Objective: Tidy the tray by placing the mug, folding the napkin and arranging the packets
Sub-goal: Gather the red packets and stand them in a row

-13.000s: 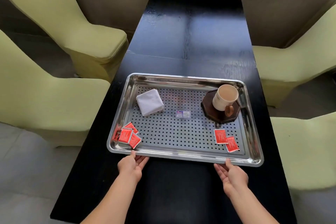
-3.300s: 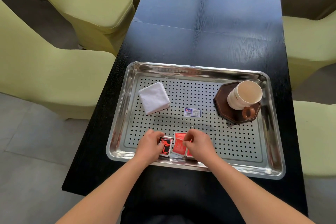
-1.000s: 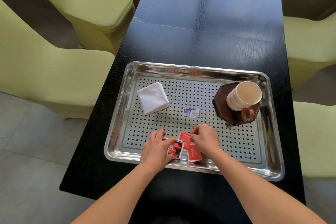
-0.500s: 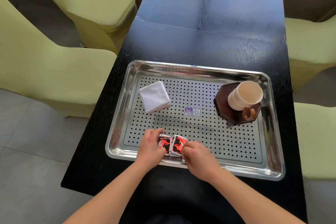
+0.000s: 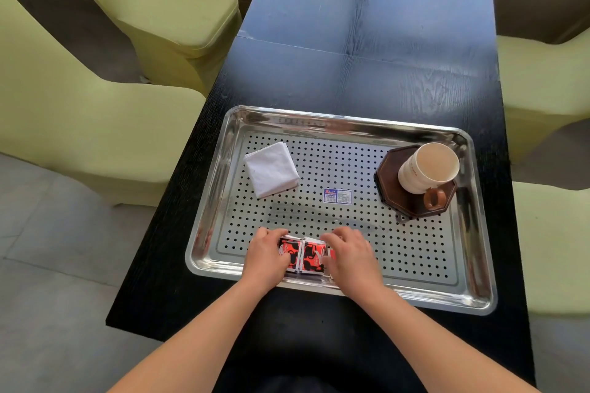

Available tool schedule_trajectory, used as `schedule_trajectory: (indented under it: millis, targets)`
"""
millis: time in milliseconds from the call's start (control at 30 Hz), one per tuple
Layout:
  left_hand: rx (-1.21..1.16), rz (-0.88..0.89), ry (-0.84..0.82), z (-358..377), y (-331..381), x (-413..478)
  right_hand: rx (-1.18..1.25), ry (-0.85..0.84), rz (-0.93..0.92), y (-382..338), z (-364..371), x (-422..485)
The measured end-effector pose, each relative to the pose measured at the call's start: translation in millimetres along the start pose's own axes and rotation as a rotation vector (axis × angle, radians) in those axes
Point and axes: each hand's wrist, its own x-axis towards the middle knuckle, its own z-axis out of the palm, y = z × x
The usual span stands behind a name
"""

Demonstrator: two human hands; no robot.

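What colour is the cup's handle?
Brown; the mug itself is cream. Head view shows it best.

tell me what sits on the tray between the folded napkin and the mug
In the head view, only a small blue-and-white sticker on the tray floor lies between the napkin and the mug; the rest is bare perforated metal.

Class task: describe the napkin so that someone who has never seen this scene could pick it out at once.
Find the perforated steel tray on the black table. In its far left corner lies the napkin, apart from everything else. It is the only white, soft, folded square there.
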Motion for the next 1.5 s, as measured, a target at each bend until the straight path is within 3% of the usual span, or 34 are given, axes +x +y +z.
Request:
schedule_trajectory:
  millis: [133, 300, 433, 533, 600, 667, 767, 833, 967, 1200, 1367, 1500]
  targets:
    - [-0.003, -0.002, -0.008, 0, -1, 1, 0.028, -0.04, 0.194, 23, -12, -7]
    - [0.009, 0.003, 0.005, 3, 0, 0, -0.096, -0.178, 0.147, 23, -12, -7]
    - [0.007, -0.009, -0.006, 3, 1, 0, 0.012, -0.14, 0.213, 24, -18, -3]
    - [-0.013, -0.016, -0.01, 5, 1, 0, 0.265, 0.014, 0.274, 28, -28, -4]
    - [-0.031, -0.016, -0.009, 6, 0, -1, 0.295, 0.124, 0.199, 28, -31, -9]
    - [-0.041, -0.007, -0.007, 6, -1, 0, 0.218, 0.128, 0.091, 26, -30, -15]
    - [-0.051, -0.004, -0.014, 5, -1, 0, 0.131, -0.115, 0.049, 27, -22, -20]
    - [-0.054, -0.007, -0.019, 4, 0, 0, 0.102, -0.183, 0.05, 31, -17, -21]
    - [-0.044, -0.011, -0.024, 4, -1, 1, 0.193, -0.081, 0.181, 33, -13, -16]
    - [-0.005, -0.036, -0.069, 6, 4, 9, 0.062, -0.163, 0.206, 23, -9, -2]
    - [0.008, -0.038, -0.068, 8, 3, 9, 0.018, -0.134, 0.184, 23, -13, 0]
    - [-0.007, -0.03, -0.065, 9, 1, 8, -0.069, -0.054, 0.048, 12, -13, 7]
